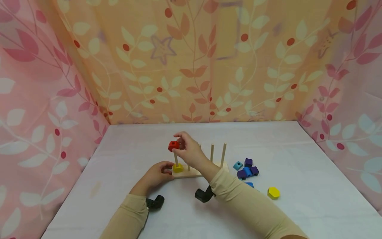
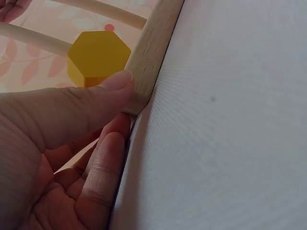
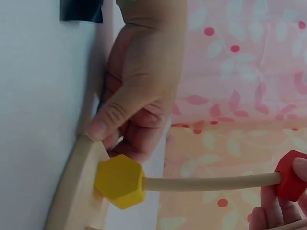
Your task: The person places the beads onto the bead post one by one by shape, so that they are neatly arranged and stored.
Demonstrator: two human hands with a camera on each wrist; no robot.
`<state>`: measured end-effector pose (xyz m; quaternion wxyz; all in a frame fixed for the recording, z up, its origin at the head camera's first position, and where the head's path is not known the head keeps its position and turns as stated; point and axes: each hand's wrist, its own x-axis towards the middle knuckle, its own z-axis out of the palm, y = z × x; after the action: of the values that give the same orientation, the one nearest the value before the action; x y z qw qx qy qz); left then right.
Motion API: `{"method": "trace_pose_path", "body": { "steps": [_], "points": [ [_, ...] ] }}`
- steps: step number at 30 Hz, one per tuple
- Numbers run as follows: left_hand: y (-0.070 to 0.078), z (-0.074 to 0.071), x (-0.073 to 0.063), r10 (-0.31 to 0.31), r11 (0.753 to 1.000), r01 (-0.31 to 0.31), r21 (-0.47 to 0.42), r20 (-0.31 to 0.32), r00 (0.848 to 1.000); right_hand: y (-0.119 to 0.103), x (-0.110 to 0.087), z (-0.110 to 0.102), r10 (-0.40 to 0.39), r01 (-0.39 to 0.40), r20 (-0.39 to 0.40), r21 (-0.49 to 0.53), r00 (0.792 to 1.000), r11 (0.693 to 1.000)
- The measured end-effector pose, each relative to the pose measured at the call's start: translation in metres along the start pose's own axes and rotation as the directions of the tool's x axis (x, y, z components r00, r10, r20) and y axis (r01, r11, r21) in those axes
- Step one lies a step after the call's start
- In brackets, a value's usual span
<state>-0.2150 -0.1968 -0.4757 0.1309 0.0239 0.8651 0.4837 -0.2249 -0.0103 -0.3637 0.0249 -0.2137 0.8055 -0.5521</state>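
My right hand (image 1: 191, 151) pinches a red block (image 1: 173, 146) at the top of the leftmost peg (image 1: 176, 159) of a wooden peg board. In the right wrist view the peg's tip meets the underside of the red block (image 3: 291, 176). A yellow hexagonal block (image 1: 178, 168) sits at the foot of that same peg, against the base (image 1: 188, 174). My left hand (image 1: 158, 173) grips the left end of the base; in the left wrist view its thumb (image 2: 112, 88) lies along the edge, other fingers curled below.
More upright pegs (image 1: 212, 152) stand on the board, partly behind my right hand. To its right lie several loose blocks: purple (image 1: 248, 162), teal (image 1: 237, 165) and blue (image 1: 247, 171). A yellow hexagonal block (image 1: 273, 193) lies nearer me. Patterned curtains (image 1: 194, 66) enclose the white table.
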Motion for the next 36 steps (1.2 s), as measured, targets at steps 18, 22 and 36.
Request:
{"method": "trace_pose_path", "body": {
  "steps": [18,22,36],
  "points": [
    [-0.001,0.000,0.001,0.017,0.999,-0.017,0.029,-0.006,1.000,0.032,-0.013,0.020,0.103,-0.091,-0.084,0.134,0.991,0.987],
    [-0.002,0.000,0.002,0.024,0.999,-0.024,0.029,-0.005,1.000,0.038,-0.014,0.023,0.127,-0.118,-0.087,0.102,0.988,0.988],
    [-0.003,0.000,0.003,0.062,0.998,-0.062,0.011,-0.015,0.998,0.063,-0.017,0.032,0.168,-0.161,-0.069,0.095,0.983,0.982]
  ]
}}
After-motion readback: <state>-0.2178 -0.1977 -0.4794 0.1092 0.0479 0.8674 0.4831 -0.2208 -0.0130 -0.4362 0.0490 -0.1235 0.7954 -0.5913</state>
